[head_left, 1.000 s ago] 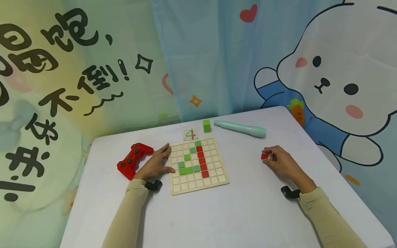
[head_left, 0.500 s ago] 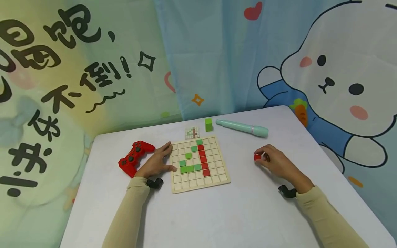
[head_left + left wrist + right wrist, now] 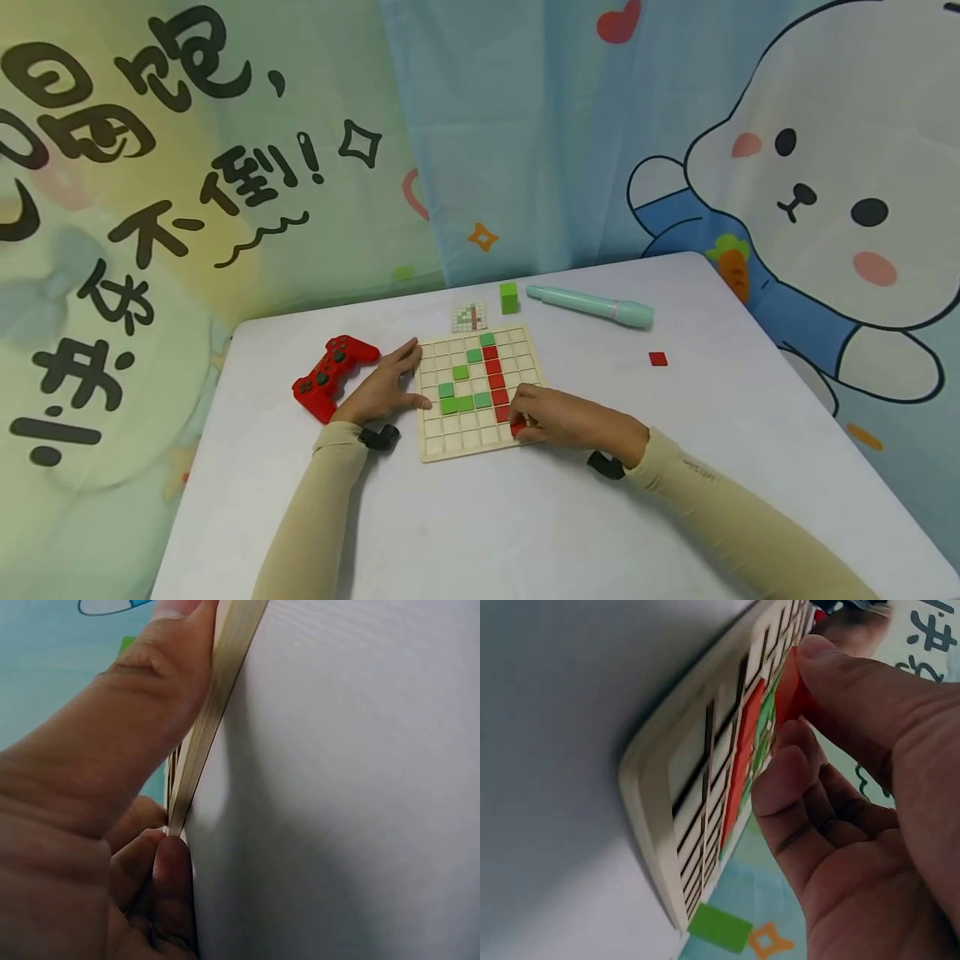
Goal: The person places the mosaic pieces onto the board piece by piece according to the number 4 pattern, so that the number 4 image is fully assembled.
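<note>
Low in the middle of the head view, the right hand [image 3: 558, 419] lies over the lower right part of the wooden grid board [image 3: 480, 442], its fingers curled and pinching a small red tile [image 3: 517, 428] at the foot of the red column [image 3: 496, 380]. The right wrist view shows the same pinch close up: thumb and fingertips [image 3: 799, 761] press the red tile [image 3: 789, 694] against the board's [image 3: 660, 817] gridded face, next to the red and green pieces already set in it.

Just left of that, the left hand [image 3: 382, 390] rests flat beside the board's left edge, fingers fairly straight, thumb touching the frame; it grasps nothing. In the left wrist view the thumb [image 3: 127, 712] presses along the thin wooden edge [image 3: 217, 697] while a fingertip meets its lower corner.

On the board, green tiles [image 3: 461, 395] form an angular shape left of the red column. Further left of the left hand lies a red game controller [image 3: 332, 375] on the white table [image 3: 525, 533].

Right of centre, well apart from the board, a single loose red tile [image 3: 657, 359] lies on the table. Beyond the board's far edge sit a small pattern card [image 3: 468, 317], a green cube [image 3: 509, 297] and a mint-coloured pen [image 3: 592, 306]. Behind the table hangs a cartoon curtain [image 3: 750, 125] with a white rabbit at the upper right.
</note>
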`<state>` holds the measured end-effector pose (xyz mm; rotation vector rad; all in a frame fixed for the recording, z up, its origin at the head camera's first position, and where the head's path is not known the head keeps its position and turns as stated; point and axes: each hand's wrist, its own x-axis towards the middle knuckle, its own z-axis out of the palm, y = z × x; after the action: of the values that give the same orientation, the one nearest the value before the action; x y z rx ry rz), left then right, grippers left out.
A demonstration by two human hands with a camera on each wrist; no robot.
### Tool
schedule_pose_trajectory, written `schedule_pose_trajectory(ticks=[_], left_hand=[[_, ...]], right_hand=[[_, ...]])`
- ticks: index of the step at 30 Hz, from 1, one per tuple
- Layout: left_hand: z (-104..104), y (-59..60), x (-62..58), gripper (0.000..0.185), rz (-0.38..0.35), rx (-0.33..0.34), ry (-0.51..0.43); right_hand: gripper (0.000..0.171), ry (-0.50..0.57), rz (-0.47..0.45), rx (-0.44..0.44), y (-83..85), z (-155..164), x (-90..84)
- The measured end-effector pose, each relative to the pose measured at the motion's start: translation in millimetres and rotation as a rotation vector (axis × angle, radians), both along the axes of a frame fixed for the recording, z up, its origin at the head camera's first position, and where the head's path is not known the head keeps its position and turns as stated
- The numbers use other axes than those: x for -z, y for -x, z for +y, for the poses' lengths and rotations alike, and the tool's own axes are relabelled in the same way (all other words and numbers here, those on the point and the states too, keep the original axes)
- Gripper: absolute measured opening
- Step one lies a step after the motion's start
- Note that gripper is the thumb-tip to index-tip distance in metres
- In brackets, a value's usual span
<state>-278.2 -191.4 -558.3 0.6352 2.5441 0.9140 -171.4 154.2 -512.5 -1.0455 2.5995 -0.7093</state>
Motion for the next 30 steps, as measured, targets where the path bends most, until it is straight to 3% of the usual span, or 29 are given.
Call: schedule_pose_trajectory(ticks=[6,17,21,23,27,30], left_hand=[[0,1.4,-0.1,0.111,0.002,-0.003,0.004],[1,3.1,0.1,0.112,0.007,0.005,0.012],[3,3.5,0.4,0.113,0.001,-0.007,0.015],[3,3.1,1.2,0.112,0.005,-0.006,0.018],[4,1.0,0.5,0.111,0.008,0.0,0.02],[3,0.7,-1.5,0.111,0.011,0.001,0.021]], right_hand=[[0.012,-0.036,0.016,-0.026,5.8,-14,8.1],[0.011,0.068,0.019,-0.012,7.9,-21,18.5],[0.006,0.153,-0.038,0.108,4.5,0,10.7],[0.01,0.216,-0.019,0.198,2.8,21,6.3],[0.014,0.32,0.086,0.461,2.2,84,3.8],[0.018,0.318,0.111,0.683,5.7,134,7.5]])
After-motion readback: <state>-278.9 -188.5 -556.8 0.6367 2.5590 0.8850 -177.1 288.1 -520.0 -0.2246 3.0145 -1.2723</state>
